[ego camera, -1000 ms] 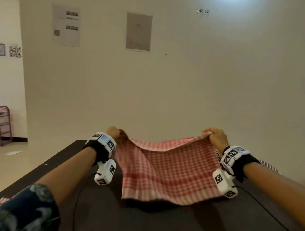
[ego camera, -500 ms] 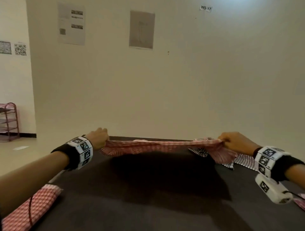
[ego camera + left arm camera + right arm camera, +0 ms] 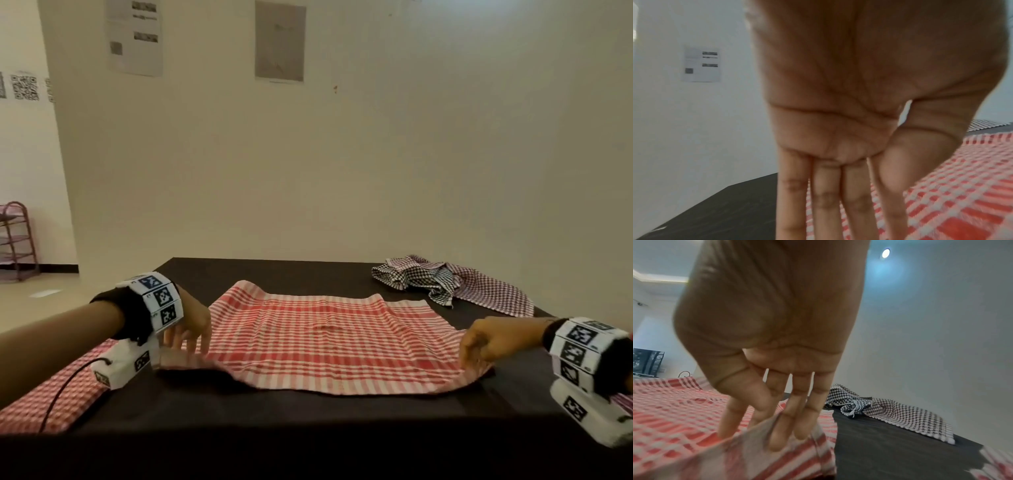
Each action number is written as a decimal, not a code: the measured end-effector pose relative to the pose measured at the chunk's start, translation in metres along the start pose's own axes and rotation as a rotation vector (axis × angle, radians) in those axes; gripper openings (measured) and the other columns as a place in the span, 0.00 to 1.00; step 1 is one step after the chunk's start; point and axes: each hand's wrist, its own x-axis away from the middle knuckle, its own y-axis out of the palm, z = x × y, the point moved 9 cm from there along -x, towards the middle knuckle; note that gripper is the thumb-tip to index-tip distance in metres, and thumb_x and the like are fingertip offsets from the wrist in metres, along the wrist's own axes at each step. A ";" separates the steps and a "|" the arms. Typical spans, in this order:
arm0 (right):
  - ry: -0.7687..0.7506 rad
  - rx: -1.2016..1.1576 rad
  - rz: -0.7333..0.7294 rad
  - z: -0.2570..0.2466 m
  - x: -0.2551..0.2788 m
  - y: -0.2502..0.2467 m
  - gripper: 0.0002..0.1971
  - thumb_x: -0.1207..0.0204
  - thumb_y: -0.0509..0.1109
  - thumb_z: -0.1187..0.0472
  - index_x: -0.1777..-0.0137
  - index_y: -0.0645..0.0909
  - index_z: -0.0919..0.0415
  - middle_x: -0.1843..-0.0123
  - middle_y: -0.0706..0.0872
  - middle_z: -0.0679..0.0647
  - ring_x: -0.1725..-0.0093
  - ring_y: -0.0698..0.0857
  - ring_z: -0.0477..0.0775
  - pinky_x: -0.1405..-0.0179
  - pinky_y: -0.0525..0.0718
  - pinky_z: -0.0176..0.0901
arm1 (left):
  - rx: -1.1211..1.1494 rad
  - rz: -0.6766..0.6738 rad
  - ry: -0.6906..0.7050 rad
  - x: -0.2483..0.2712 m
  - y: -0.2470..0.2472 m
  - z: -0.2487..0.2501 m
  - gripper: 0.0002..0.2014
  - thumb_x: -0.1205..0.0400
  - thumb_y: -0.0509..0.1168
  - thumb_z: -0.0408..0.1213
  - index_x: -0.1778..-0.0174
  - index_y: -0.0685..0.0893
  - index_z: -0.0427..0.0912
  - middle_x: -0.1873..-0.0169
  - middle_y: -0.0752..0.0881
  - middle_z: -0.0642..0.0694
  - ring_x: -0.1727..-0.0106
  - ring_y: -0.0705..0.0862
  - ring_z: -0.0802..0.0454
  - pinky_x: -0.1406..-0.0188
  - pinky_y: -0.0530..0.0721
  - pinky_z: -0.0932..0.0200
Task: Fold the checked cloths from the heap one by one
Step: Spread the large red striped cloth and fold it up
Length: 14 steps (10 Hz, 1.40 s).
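Observation:
A red-and-white checked cloth (image 3: 325,339) lies spread flat on the dark table (image 3: 308,428). My left hand (image 3: 190,346) is at its near left corner, fingers straight and pointing down onto the fabric; the corner there stands slightly off the table. The left wrist view shows straight fingers (image 3: 838,194) in front of the cloth (image 3: 962,186). My right hand (image 3: 471,356) touches the near right corner. In the right wrist view its spread fingers (image 3: 785,423) rest against a raised, blurred edge of the cloth (image 3: 674,410). The heap of checked cloths (image 3: 421,277) lies at the back right.
A folded red checked cloth (image 3: 51,394) lies at the table's left edge under my left forearm. A bit of another red cloth (image 3: 621,401) shows at the right edge. The heap (image 3: 879,407) has black-and-white and purple checks. A wall stands behind the table.
The cloth was held stretched in the air between both gripping hands. It now lies flat on the table, and both hands have come down and straightened their fingers.

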 end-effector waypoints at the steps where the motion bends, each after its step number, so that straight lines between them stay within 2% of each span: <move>1: 0.050 0.002 0.055 0.001 -0.001 -0.010 0.16 0.29 0.62 0.58 0.47 0.83 0.39 0.48 0.88 0.40 0.48 0.85 0.44 0.46 0.79 0.27 | 0.132 0.102 0.033 -0.006 -0.019 0.017 0.18 0.17 0.54 0.30 0.31 0.77 0.41 0.34 0.82 0.37 0.36 0.83 0.38 0.45 0.84 0.52; 2: 0.131 0.087 0.147 -0.002 -0.028 -0.024 0.17 0.20 0.61 0.60 0.31 0.76 0.54 0.36 0.81 0.49 0.43 0.79 0.45 0.47 0.73 0.24 | 0.093 0.386 0.126 -0.020 -0.056 0.041 0.19 0.18 0.57 0.29 0.31 0.78 0.39 0.30 0.78 0.41 0.36 0.81 0.47 0.42 0.81 0.59; 3: 0.139 0.090 0.056 -0.020 -0.074 -0.025 0.25 0.19 0.60 0.57 0.22 0.65 0.59 0.22 0.68 0.57 0.27 0.71 0.52 0.28 0.67 0.41 | -0.004 0.616 0.149 -0.040 -0.084 0.054 0.19 0.17 0.59 0.41 0.30 0.77 0.42 0.30 0.78 0.44 0.32 0.78 0.45 0.31 0.75 0.51; 4: 0.161 0.100 0.004 -0.034 -0.124 -0.034 0.28 0.18 0.58 0.61 0.19 0.58 0.60 0.18 0.60 0.56 0.19 0.61 0.56 0.20 0.60 0.49 | -0.073 0.713 0.054 -0.069 -0.105 0.041 0.23 0.17 0.58 0.38 0.25 0.67 0.42 0.28 0.70 0.40 0.27 0.71 0.41 0.29 0.72 0.44; 5: 0.190 0.109 0.071 -0.022 -0.170 -0.047 0.25 0.20 0.57 0.62 0.23 0.65 0.59 0.21 0.68 0.60 0.25 0.70 0.59 0.24 0.68 0.51 | -0.095 0.701 0.006 -0.104 -0.117 0.026 0.27 0.17 0.58 0.39 0.21 0.61 0.44 0.24 0.67 0.43 0.23 0.66 0.42 0.26 0.66 0.42; 6: 0.220 0.080 0.093 -0.014 -0.190 -0.049 0.26 0.17 0.56 0.52 0.19 0.60 0.53 0.18 0.62 0.54 0.19 0.63 0.55 0.21 0.59 0.45 | -0.034 0.656 0.035 -0.133 -0.124 0.014 0.27 0.17 0.56 0.46 0.21 0.61 0.46 0.25 0.72 0.45 0.24 0.68 0.43 0.22 0.56 0.36; 7: 0.218 0.022 0.101 -0.007 -0.201 -0.051 0.30 0.16 0.55 0.48 0.17 0.50 0.52 0.16 0.57 0.51 0.18 0.59 0.52 0.21 0.55 0.41 | -0.001 0.597 0.052 -0.152 -0.135 0.003 0.32 0.19 0.61 0.51 0.20 0.59 0.48 0.28 0.74 0.47 0.24 0.69 0.45 0.22 0.53 0.36; 8: 0.241 0.038 0.053 0.004 -0.208 -0.050 0.32 0.15 0.54 0.54 0.17 0.42 0.59 0.16 0.55 0.55 0.18 0.60 0.54 0.24 0.56 0.35 | 0.069 0.494 0.104 -0.166 -0.134 -0.005 0.33 0.23 0.65 0.51 0.22 0.64 0.48 0.30 0.77 0.48 0.29 0.75 0.46 0.26 0.63 0.44; 9: 0.173 0.014 0.016 0.013 -0.218 -0.045 0.25 0.14 0.53 0.57 0.21 0.48 0.50 0.17 0.56 0.51 0.18 0.58 0.51 0.23 0.53 0.33 | 0.071 0.364 0.144 -0.178 -0.132 -0.014 0.23 0.25 0.70 0.45 0.35 0.78 0.41 0.43 0.81 0.46 0.45 0.79 0.49 0.41 0.75 0.52; 10: 0.299 0.047 -0.027 0.033 -0.212 -0.038 0.38 0.19 0.46 0.37 0.17 0.41 0.60 0.15 0.45 0.59 0.16 0.47 0.57 0.19 0.46 0.46 | 0.009 0.365 0.075 -0.200 -0.141 -0.060 0.13 0.34 0.72 0.54 0.67 0.81 0.49 0.69 0.81 0.47 0.67 0.75 0.49 0.63 0.76 0.52; 11: 0.306 0.118 -0.077 0.036 -0.208 -0.035 0.87 0.81 0.30 0.11 0.17 0.40 0.63 0.15 0.43 0.61 0.16 0.45 0.59 0.19 0.45 0.47 | -0.106 0.484 -0.090 -0.196 -0.147 -0.101 0.09 0.34 0.70 0.50 0.72 0.79 0.50 0.72 0.85 0.48 0.72 0.80 0.46 0.68 0.78 0.56; 12: 0.394 0.157 -0.109 0.036 -0.202 -0.036 0.76 0.64 0.31 0.10 0.17 0.41 0.61 0.15 0.44 0.62 0.16 0.46 0.60 0.19 0.47 0.49 | -0.275 0.627 -0.138 -0.160 -0.148 -0.072 0.11 0.23 0.65 0.44 0.46 0.79 0.50 0.49 0.84 0.44 0.48 0.84 0.43 0.46 0.78 0.49; 13: 0.446 0.112 0.053 0.032 -0.205 -0.049 0.40 0.19 0.50 0.37 0.17 0.40 0.58 0.16 0.41 0.63 0.16 0.44 0.61 0.18 0.48 0.55 | -0.344 0.807 -0.085 -0.139 -0.149 -0.024 0.24 0.19 0.61 0.45 0.28 0.67 0.43 0.32 0.72 0.41 0.30 0.73 0.42 0.35 0.73 0.47; 14: 0.275 0.070 -0.027 -0.010 -0.203 -0.044 0.46 0.26 0.54 0.31 0.17 0.40 0.56 0.16 0.39 0.61 0.16 0.41 0.60 0.19 0.45 0.55 | -0.214 0.722 0.076 -0.132 -0.130 0.022 0.23 0.19 0.60 0.47 0.28 0.68 0.46 0.31 0.70 0.42 0.29 0.72 0.43 0.33 0.73 0.46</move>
